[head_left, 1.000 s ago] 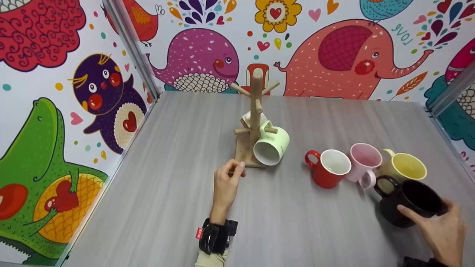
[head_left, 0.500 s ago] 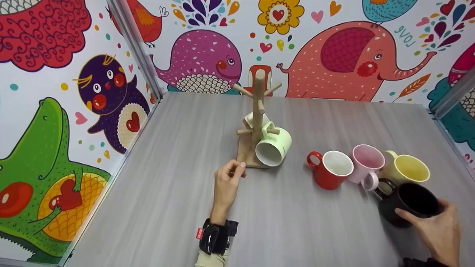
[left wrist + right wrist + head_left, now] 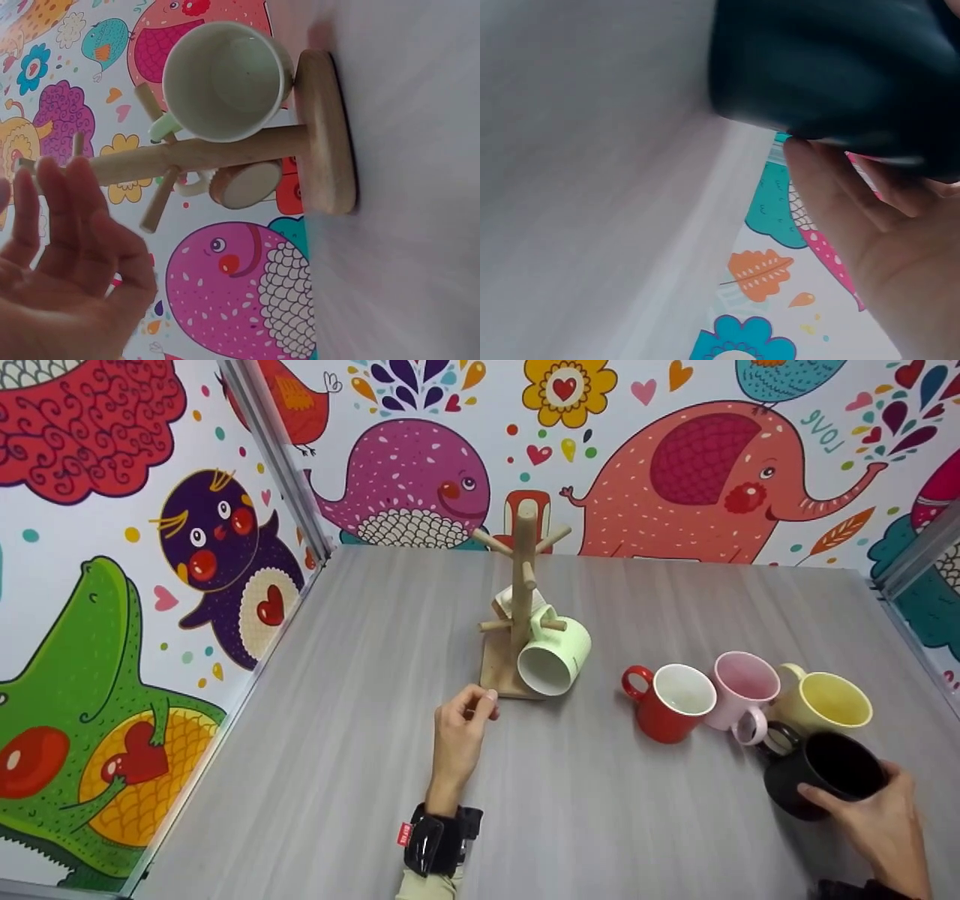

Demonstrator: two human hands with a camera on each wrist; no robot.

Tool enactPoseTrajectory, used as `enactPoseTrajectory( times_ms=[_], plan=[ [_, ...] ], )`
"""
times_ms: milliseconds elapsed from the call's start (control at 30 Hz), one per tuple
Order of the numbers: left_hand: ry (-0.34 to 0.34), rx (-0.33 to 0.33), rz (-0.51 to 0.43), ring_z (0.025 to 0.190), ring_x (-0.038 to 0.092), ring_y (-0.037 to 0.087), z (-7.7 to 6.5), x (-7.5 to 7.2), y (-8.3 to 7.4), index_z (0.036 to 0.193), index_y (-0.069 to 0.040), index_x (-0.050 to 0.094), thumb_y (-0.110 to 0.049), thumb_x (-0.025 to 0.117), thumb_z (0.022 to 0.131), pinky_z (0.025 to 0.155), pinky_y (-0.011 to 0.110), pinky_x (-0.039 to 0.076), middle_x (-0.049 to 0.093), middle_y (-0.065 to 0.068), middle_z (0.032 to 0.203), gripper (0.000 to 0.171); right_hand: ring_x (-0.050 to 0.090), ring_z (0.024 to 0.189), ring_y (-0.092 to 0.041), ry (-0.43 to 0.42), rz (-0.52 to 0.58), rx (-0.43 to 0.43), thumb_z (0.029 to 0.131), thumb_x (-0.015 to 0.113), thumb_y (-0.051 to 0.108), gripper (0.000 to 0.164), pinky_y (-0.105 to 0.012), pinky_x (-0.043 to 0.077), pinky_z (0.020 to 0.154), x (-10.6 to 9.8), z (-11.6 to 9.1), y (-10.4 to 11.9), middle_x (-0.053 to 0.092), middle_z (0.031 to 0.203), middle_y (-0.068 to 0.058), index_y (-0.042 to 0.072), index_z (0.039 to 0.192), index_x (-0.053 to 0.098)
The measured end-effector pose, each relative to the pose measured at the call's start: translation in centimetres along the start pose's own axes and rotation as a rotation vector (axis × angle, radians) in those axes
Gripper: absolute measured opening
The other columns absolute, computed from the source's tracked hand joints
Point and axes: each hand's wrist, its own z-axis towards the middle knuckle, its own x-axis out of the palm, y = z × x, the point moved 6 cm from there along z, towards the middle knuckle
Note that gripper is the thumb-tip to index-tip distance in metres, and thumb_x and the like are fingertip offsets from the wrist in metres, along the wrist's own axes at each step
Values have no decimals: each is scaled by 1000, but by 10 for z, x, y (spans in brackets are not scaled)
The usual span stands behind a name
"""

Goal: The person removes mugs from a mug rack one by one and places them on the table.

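My right hand (image 3: 877, 821) grips a black mug (image 3: 791, 784) by its body at the right, thumb on the near side, handle pointing left. In the right wrist view the fingers lie along the mug's dark wall, close over the table. My left hand (image 3: 459, 731) holds nothing, fingers loosely bent, in front of a wooden mug tree (image 3: 523, 547). A pale green mug (image 3: 574, 649) hangs by its handle from a lower peg, mouth tilted forward. Behind the post hangs a white and brown mug (image 3: 251, 184), partly hidden in the head view.
Left of the black mug stand a red mug (image 3: 664, 716) with a white inside, a pink mug (image 3: 724, 705) and a yellow mug (image 3: 799, 709), close together and upright. The grey table (image 3: 337, 697) meets printed cartoon walls at the back and sides.
The black mug, in my right hand's grip, has shifted slightly left and down, nearer the pink and yellow mugs. The head view has swung slightly left. My left hand stays put.
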Motion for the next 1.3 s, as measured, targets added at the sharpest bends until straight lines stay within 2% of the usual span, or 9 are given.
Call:
enactPoseTrajectory(
  times_ms=[400,533,667,767,833,1000,1067,1167,1300],
  plan=[
    [2,18,-30,67,62,21,1,-2,-4,76,-3,66,-9,64,96,67,25,46,66,5,70,21,22,142,-54,21,-13,-11,85,77,37,113,-61,17,117,2,2,5,8,159,-37,-4,157,1],
    [3,21,-27,67,62,21,0,-2,-4,77,-2,66,-8,64,96,66,24,45,66,6,70,20,23,144,-51,-68,31,-14,91,71,39,101,-59,20,117,-20,-30,46,15,160,-34,-5,157,8],
    [0,26,-28,66,62,19,0,-3,-5,77,-2,66,-8,64,96,64,24,44,66,5,70,20,32,142,-46,-251,128,-82,99,60,21,71,-54,25,117,-49,-78,103,33,155,-31,-5,155,24],
    [-4,33,-25,66,62,17,0,-3,-6,77,-1,66,-8,64,96,64,24,44,66,5,70,20,44,133,-41,-378,169,-174,101,56,14,53,-44,31,116,-58,-93,123,48,145,-28,-5,148,39],
    [-6,40,-16,66,62,16,0,-3,-7,77,-1,67,-8,64,96,64,24,44,66,6,70,20,55,119,-24,-425,185,-241,101,58,13,43,-33,38,109,-59,-97,134,58,132,-24,-5,139,52],
    [-4,62,19,65,62,19,0,-3,-10,78,-2,67,-9,64,96,62,24,44,67,5,70,20,49,83,14,-403,268,-460,93,69,3,23,-11,42,82,-53,-104,162,60,92,20,-9,112,67],
    [-2,72,31,65,62,19,0,-2,-12,78,-3,67,-9,65,96,62,24,45,68,3,70,20,51,78,16,-356,294,-572,89,72,-3,17,-7,40,77,-48,-109,174,53,87,33,-10,105,69],
    [3,85,41,64,61,18,0,-1,-14,77,-4,67,-9,65,96,61,23,45,67,2,70,20,53,75,17,-282,321,-780,81,75,-13,15,-5,40,73,-36,-117,192,62,84,25,-10,96,71],
    [11,88,37,63,59,15,0,0,-14,76,-5,67,-9,65,96,60,23,44,66,-1,69,20,54,73,12,-159,291,-977,74,79,-15,20,-6,42,70,-12,-128,211,68,80,2,-3,88,72]
  ],
)
